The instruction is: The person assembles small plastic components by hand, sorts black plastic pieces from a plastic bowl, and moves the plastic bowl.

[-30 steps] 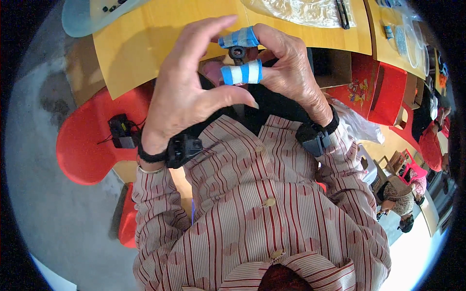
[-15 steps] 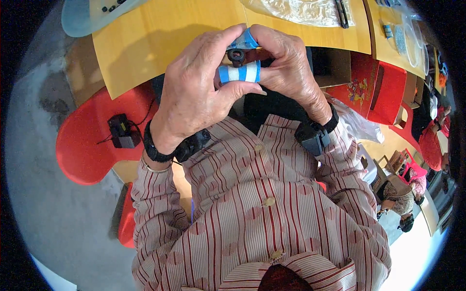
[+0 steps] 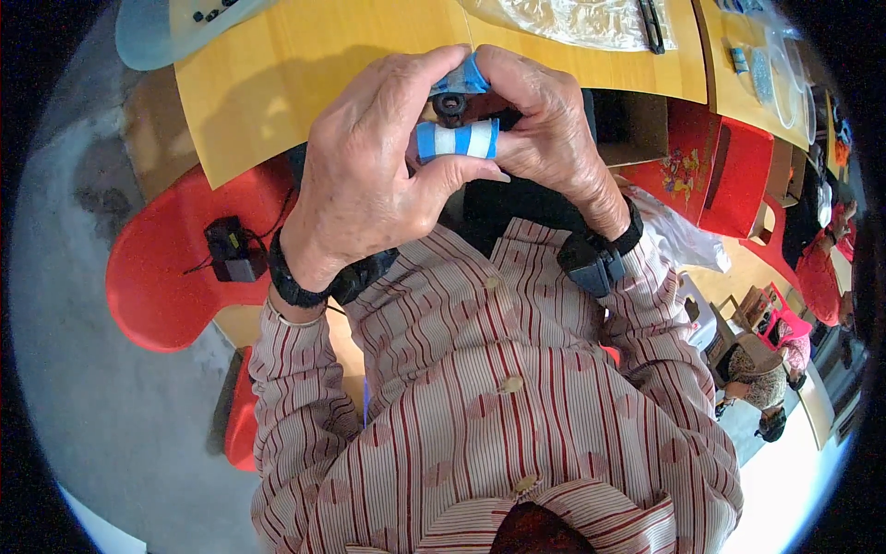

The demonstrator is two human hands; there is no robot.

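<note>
Both of my hands meet above the near edge of the yellow table, closed round a small blue-and-white striped piece (image 3: 457, 139). Thumb and fingers of my left hand (image 3: 365, 162) grip it from the left; my right hand (image 3: 554, 129) holds it from the right. A black ring-shaped part (image 3: 449, 107) sits in the gap between its near striped band and a far blue section (image 3: 464, 76). I cannot make out how the ring is attached. My fingers hide parts of the piece on both sides.
On the yellow table (image 3: 295, 83) lie a clear plastic sheet (image 3: 554, 20), a black strip-like item (image 3: 652, 26) and a translucent tray (image 3: 152, 37) with small black parts. A red chair (image 3: 157, 268) bearing a black boxy device (image 3: 235, 249) stands left. Other people (image 3: 761, 374) are at far right.
The striped piece has shifted very slightly to the right, and the black ring shows at a slightly different angle. Both hands keep their hold.
</note>
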